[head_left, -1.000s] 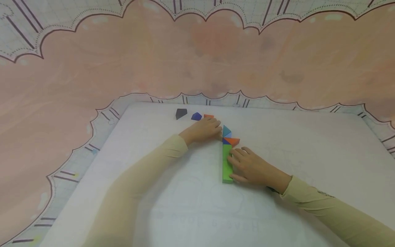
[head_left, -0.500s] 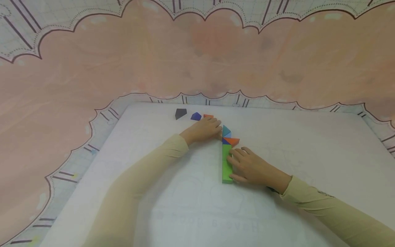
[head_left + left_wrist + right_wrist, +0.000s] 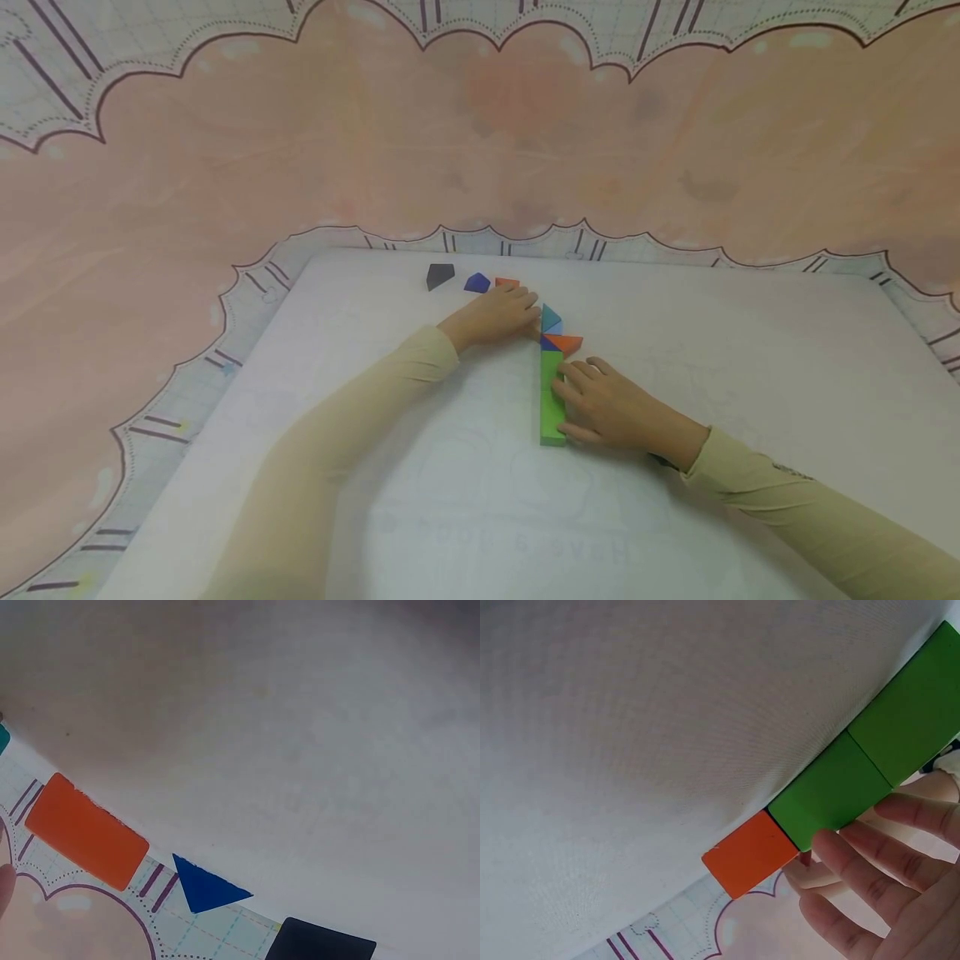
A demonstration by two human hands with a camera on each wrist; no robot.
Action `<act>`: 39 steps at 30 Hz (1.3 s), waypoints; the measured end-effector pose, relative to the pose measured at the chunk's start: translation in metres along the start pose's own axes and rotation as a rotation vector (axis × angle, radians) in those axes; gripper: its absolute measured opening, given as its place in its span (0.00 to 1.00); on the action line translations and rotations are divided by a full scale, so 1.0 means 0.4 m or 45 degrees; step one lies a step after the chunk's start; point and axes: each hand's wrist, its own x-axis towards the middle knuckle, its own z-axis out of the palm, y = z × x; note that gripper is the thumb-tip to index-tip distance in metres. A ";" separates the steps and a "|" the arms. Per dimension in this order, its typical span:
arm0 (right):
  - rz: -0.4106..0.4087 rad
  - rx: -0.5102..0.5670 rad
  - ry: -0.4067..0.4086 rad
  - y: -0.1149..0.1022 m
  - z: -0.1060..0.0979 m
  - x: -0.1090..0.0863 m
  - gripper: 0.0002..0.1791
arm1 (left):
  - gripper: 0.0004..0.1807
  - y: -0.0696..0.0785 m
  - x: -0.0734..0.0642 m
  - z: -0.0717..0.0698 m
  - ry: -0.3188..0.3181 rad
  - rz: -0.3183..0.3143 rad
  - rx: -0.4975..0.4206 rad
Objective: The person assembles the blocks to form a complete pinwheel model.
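A straight row of blocks runs away from me in the head view. Two green blocks [image 3: 551,400] stand end to end at the near end. Beyond them come a small dark blue triangle [image 3: 549,343], an orange triangular block [image 3: 570,342], a light blue piece [image 3: 555,329] and a teal triangle [image 3: 551,317]. My right hand [image 3: 621,410] lies along the right side of the green blocks, its fingertips at their edge; the right wrist view shows these fingers [image 3: 874,874] extended. My left hand [image 3: 495,315] is at the row's far left side, fingertips beside the teal triangle.
Behind my left hand lie an orange block [image 3: 507,282], a blue block [image 3: 477,283] and a black block [image 3: 440,275], near the far edge of the white table [image 3: 712,333]. Something dark [image 3: 662,459] shows under my right wrist. A cloud-patterned cloth [image 3: 465,150] spreads beyond.
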 end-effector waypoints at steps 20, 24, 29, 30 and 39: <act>0.008 -0.018 -0.009 -0.002 -0.003 -0.002 0.27 | 0.19 -0.160 -0.052 -0.004 -0.081 -0.347 -0.112; 0.006 -0.021 -0.003 -0.002 -0.002 -0.001 0.27 | 0.18 -0.162 -0.028 0.023 -0.059 -0.322 -0.070; 0.012 -0.001 0.001 -0.003 -0.003 -0.003 0.27 | 0.17 -0.148 0.005 0.039 -0.044 -0.262 -0.015; 0.012 0.001 0.001 -0.003 -0.003 -0.003 0.28 | 0.17 -0.145 0.008 0.037 -0.044 -0.254 -0.007; 0.009 -0.003 0.010 -0.003 -0.002 -0.003 0.28 | 0.13 -0.131 -0.004 0.011 -0.048 -0.275 -0.051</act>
